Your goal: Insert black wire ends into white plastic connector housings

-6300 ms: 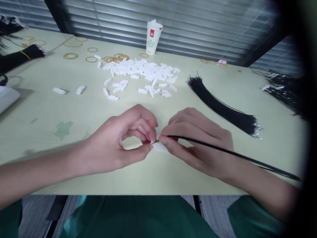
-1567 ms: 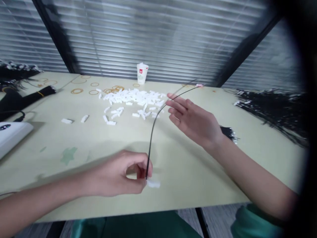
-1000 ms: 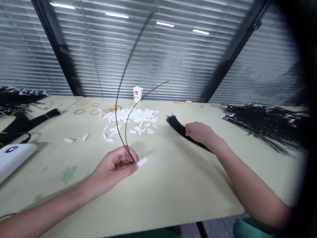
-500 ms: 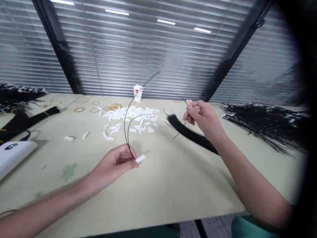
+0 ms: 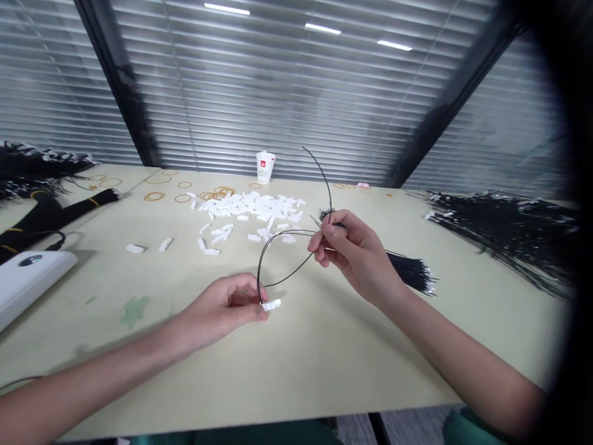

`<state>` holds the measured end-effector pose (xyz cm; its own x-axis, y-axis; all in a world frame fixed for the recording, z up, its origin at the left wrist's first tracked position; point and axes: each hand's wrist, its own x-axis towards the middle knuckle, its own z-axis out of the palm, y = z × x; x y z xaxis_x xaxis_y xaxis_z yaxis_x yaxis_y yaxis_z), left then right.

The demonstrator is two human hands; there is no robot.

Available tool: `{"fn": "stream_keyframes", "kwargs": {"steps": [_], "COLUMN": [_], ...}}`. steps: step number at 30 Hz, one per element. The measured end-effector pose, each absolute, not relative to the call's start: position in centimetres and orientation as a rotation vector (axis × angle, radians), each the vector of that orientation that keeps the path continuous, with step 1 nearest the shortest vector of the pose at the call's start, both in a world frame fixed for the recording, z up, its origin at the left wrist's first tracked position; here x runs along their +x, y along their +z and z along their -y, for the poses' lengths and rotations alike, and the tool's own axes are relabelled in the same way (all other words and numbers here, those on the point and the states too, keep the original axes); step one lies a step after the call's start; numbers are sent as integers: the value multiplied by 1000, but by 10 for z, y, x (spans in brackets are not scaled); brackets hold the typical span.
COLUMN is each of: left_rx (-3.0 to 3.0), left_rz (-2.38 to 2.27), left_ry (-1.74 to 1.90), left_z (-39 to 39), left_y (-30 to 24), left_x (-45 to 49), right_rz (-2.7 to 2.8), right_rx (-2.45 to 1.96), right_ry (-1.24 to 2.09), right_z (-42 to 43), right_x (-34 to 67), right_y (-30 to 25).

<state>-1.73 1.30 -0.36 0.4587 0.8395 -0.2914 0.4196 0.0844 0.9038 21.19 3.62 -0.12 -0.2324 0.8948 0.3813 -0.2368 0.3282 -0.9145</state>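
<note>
Okay, my left hand (image 5: 222, 306) pinches the white connector housing (image 5: 271, 305) just over the tabletop (image 5: 324, 346), a black wire (image 5: 258, 267) looping from it. My right hand (image 5: 352, 253) has its fingers closed on a loose wire (image 5: 324, 179). Mid-insertion, I reckon: next calls for aiming its tip at a free slot.

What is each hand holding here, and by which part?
Left hand pinches the white connector at its wired end; right hand pinches a black wire partway along.

pale table (image 5: 324, 358) | white connectors (image 5: 250, 207) (heaped) | wire bundle (image 5: 408, 269) | rubber bands (image 5: 154, 196) | cup (image 5: 265, 167)
</note>
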Motion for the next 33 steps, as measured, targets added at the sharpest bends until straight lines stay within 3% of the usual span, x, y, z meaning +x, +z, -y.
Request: {"fn": "stream_keyframes", "kwargs": {"steps": [14, 21, 28, 33], "left_rx": [1583, 1572, 1621, 1585], "left_rz": [-1056, -930, -975, -1001], "left_ry": [478, 497, 480, 458], "left_z": [-12, -12, -11, -10], "left_y": [-10, -14, -13, -11], "left_x": [-18, -18, -19, -18], "right_rz": [1637, 1884, 1682, 1636], "right_rx": [-651, -669, -584, -570], "right_ry": [1077, 1164, 1396, 1240], "right_z": [-8, -3, -11, -12], "right_x": [176, 168, 167, 175], "right_y": [-22, -26, -31, -26]}}
